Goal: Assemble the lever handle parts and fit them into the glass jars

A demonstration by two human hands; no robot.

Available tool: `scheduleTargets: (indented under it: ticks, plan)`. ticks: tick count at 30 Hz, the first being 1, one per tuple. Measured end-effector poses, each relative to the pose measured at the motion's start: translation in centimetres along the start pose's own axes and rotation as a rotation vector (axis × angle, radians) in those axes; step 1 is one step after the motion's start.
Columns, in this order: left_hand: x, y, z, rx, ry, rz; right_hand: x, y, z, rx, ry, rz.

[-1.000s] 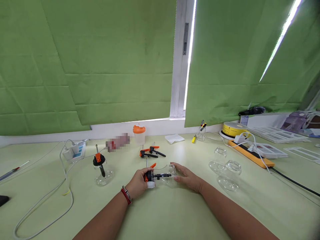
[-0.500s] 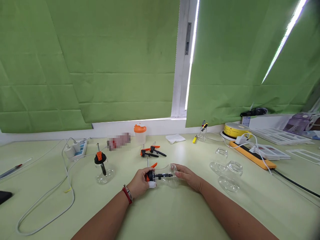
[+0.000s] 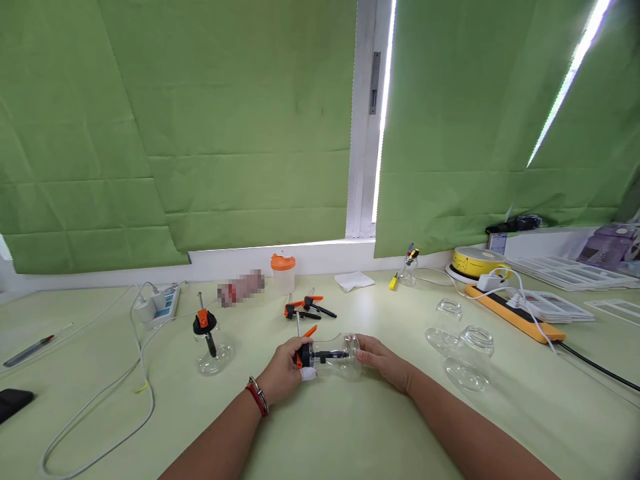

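Note:
Lying on its side between my hands is a clear glass bottle (image 3: pixel 340 371), a black tube inside it. My left hand (image 3: pixel 284 368) grips its neck end around the black-and-orange lid (image 3: pixel 305 356), with a white wrapping on one finger. An orange lever and a thin metal spout stick up from that lid. My right hand (image 3: pixel 384 364) is closed around the bottle's base end. To the left stands another glass bottle (image 3: pixel 216 363) with the same kind of lid (image 3: pixel 204 323). Two loose lids (image 3: pixel 303 311) with black tubes lie beyond my hands.
Two open glass bottles (image 3: pixel 470 363) stand at the right. Behind are an orange-lidded cup (image 3: pixel 283 273), a paper (image 3: pixel 354 281), and a small glass holding screwdrivers (image 3: pixel 409 275). An orange power strip (image 3: pixel 540 325) lies far right; a white cable (image 3: pixel 150 393) loops at left.
The view has shifted slightly, so everything sits a little further right and lower. Both hands keep the same hold on the glass bottle and its lid.

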State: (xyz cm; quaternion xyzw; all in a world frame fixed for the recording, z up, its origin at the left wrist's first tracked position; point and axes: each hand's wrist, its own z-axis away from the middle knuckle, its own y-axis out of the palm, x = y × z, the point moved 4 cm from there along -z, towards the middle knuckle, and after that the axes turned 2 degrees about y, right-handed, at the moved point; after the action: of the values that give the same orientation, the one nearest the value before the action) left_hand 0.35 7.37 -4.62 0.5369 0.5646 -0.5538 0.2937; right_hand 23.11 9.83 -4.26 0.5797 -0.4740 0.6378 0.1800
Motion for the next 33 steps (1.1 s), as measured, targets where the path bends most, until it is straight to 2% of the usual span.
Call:
scheduleTargets:
  ticks: [5, 9, 11, 14, 18, 21, 24, 29, 33]
  plan:
    - [-2.0, -0.5, 0.2, -0.026, 0.129, -0.120, -1.0, 0.1, 0.3, -0.011, -0.031, -0.053]
    - [-3.1, -0.7, 0.6, -0.109, 0.146, -0.064, -0.7, 0.7, 0.3, -0.003, -0.094, 0.062]
    - [-3.5, -1.2, 0.8, -0.204, 0.155, -0.027, -0.7, 1.1, 0.4, 0.022, -0.076, 0.166]
    - [-3.7, -2.9, 1.1, -0.413, 0.164, -0.089, -0.7, 1.4, 0.5, 0.039, -0.027, 0.297]
    - [-3.6, -5.6, 1.4, -0.660, 0.115, -0.393, -0.6, 1.4, 0.7, 0.064, 0.025, 0.374]
    - [-3.7, -7.2, 1.7, -0.766, 0.040, -0.636, -0.6, 1.3, 0.6, 0.078, 0.049, 0.422]
    - [-3.7, -8.0, 1.7, -0.811, 0.014, -0.829, -0.6, 1.3, 0.5, 0.082, 0.033, 0.467]
    - [-3.7, -9.0, 1.4, -0.860, 0.150, -1.052, -0.7, 1.6, 0.3, 0.091, -0.022, 0.536]
    - [-3.4, -9.6, 0.8, -0.834, 0.224, -1.168, -0.6, 2.0, -0.3, 0.066, -0.088, 0.632]
